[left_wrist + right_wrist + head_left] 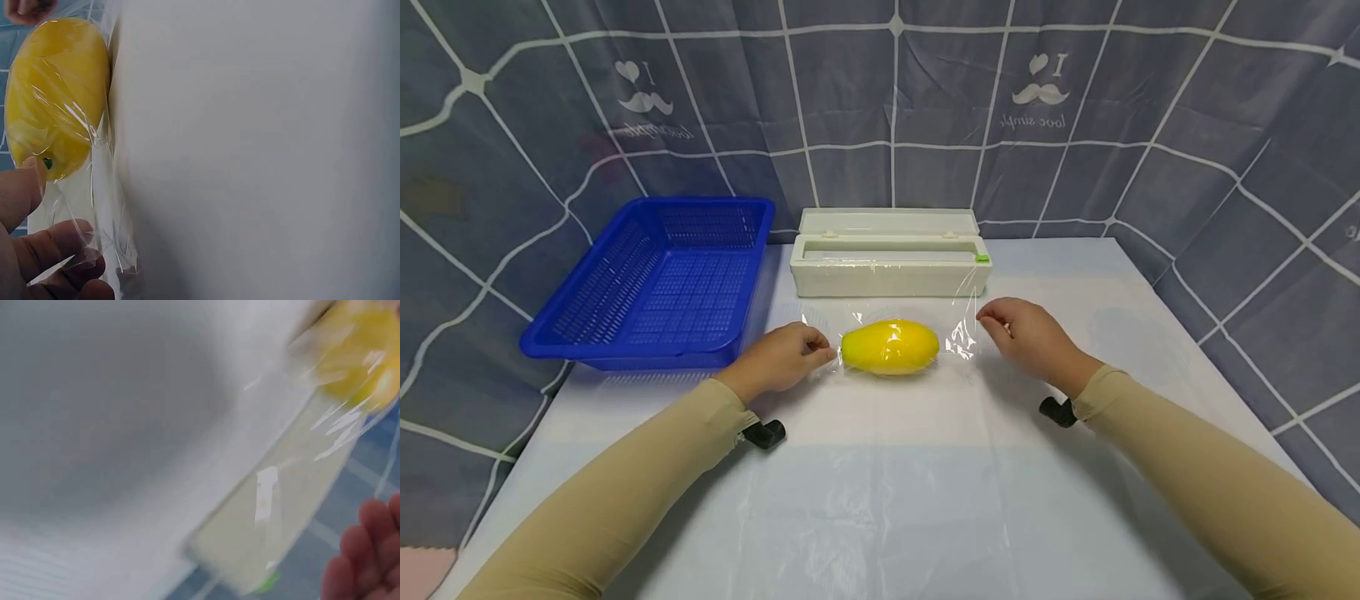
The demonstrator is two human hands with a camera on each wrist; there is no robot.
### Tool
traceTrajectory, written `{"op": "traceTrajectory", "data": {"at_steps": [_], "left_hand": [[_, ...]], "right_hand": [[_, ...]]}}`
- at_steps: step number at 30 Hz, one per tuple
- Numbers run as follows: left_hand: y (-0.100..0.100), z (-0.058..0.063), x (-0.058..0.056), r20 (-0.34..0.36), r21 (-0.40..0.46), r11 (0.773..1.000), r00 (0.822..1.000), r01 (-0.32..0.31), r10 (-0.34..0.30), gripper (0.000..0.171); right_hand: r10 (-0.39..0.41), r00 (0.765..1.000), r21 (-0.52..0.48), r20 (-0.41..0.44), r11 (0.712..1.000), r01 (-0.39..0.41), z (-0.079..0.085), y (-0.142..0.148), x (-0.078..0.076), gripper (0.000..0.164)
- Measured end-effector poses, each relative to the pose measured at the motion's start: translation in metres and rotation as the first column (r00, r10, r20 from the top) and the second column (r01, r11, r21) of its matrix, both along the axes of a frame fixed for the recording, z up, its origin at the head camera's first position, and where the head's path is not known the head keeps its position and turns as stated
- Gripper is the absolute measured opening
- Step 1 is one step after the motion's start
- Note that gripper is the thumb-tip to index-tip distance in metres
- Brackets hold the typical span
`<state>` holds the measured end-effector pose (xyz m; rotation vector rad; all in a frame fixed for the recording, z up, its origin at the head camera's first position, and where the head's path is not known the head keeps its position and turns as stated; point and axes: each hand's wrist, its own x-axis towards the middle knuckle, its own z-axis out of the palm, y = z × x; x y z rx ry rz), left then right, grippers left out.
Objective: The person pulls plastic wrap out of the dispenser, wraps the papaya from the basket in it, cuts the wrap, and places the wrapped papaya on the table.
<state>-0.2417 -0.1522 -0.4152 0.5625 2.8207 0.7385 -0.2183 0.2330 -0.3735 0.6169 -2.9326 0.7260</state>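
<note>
Beige sleeves (1195, 475) foremost, the left hand (778, 358) loosely touches clear film (960, 340), the right hand (1032, 337) looks released, and even tension should smooth it over the yellow fruit (891, 347).

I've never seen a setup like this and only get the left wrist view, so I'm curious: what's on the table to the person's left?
Observer: In the head view, a blue basket stands there.
Visitor: And what's behind that yellow fruit?
Observer: A white box whose lid is raised.
Visitor: Anything colourful on it?
Observer: Yes, a small green piece at its right end.
</note>
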Motion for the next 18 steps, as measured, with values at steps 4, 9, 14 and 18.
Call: {"op": "traceTrajectory", "data": {"at_steps": [4, 9, 14, 18], "left_hand": [[0.002, 0.002, 0.001, -0.017, -0.014, 1.000, 1.000, -0.018, 0.018, 0.040], [0.001, 0.005, 0.004, -0.021, -0.032, 0.998, 0.998, -0.063, 0.062, 0.042], [0.007, 0.012, 0.013, -0.151, -0.065, 0.993, 0.985, -0.097, 0.086, 0.043], [0.022, 0.019, 0.021, -0.282, -0.099, 0.994, 0.957, 0.041, -0.068, 0.058]], "right_hand": [[0.240, 0.969, 0.122, -0.066, 0.965, -0.231, -0.001, -0.020, 0.014, 0.045], [0.310, 0.950, 0.217, 0.025, 0.926, -0.308, -0.015, -0.034, 0.013, 0.073], [0.290, 0.957, 0.234, 0.029, 0.928, -0.289, -0.020, -0.036, 0.010, 0.073], [0.280, 0.960, 0.221, 0.015, 0.935, -0.276, -0.018, -0.038, 0.008, 0.069]]}}
